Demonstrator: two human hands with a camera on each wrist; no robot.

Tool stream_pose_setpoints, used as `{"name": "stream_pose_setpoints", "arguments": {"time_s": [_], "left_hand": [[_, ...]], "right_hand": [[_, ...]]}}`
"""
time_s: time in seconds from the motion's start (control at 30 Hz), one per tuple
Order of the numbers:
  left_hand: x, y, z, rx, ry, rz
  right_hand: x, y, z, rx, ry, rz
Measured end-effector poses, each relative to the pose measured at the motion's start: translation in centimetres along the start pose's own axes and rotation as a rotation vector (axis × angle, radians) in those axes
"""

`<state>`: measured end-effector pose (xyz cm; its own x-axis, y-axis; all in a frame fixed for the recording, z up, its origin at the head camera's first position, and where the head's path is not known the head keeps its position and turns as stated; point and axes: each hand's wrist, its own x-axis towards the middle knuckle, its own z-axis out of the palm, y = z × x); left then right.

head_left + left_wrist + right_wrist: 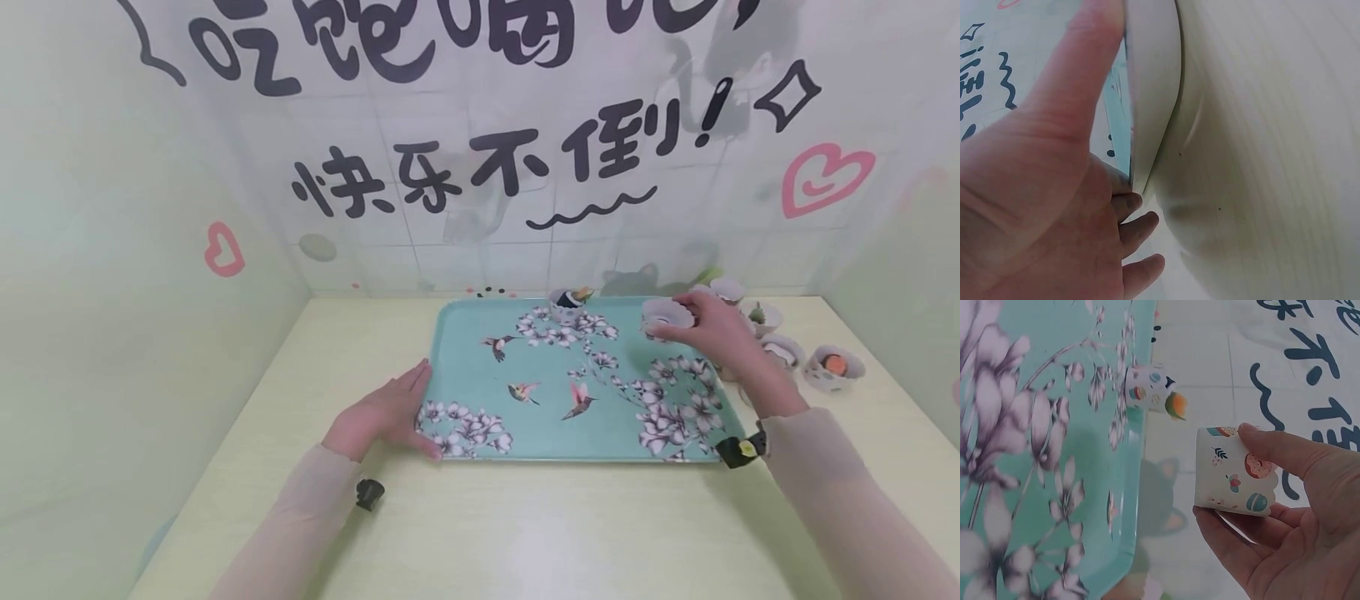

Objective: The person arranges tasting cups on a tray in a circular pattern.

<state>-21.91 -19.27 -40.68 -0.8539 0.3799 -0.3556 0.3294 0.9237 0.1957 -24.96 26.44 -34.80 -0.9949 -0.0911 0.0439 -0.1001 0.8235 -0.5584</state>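
Observation:
A pale blue-green tray (540, 437), printed with flowers and birds, lies on the table. My left hand (390, 412) rests against its near left corner, fingers along the left side and thumb at the front edge. Above the tray's far right part, my right hand (712, 327) holds a small patterned paper baking cup (1232, 475) between thumb and fingers. What is inside this cup cannot be made out. Another paper cup (566, 312) with a dark and an orange piece in it stands at the tray's far edge.
Several more paper cups stand right of the tray, partly behind my right arm; one cup (831, 382) has an orange piece inside, another cup (767, 321) something green. A wall sheet (480, 225) with black lettering rises behind the pale wooden table (525, 533).

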Motion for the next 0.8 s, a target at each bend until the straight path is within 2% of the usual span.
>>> {"name": "stream_pose_setpoints", "arguments": {"time_s": [0.17, 0.4, 0.57, 0.8], "left_hand": [[0.1, 0.0, -0.1, 0.015, -0.002, 0.008], [-0.1, 0.0, -0.2, -0.018, 0.000, -0.007], [-0.1, 0.1, -0.2, -0.018, -0.003, -0.005], [0.0, 0.2, -0.2, -0.008, -0.006, -0.004]], "right_hand": [[1.4, -1.0, 1.1, 0.035, -0.031, -0.002], [2.9, -1.3, 2.7, 0.067, -0.104, 0.070], [3.8, -1.3, 3.6, 0.049, -0.112, 0.084], [4.9, -1.5, 4.9, 0.055, -0.112, 0.060]]}}
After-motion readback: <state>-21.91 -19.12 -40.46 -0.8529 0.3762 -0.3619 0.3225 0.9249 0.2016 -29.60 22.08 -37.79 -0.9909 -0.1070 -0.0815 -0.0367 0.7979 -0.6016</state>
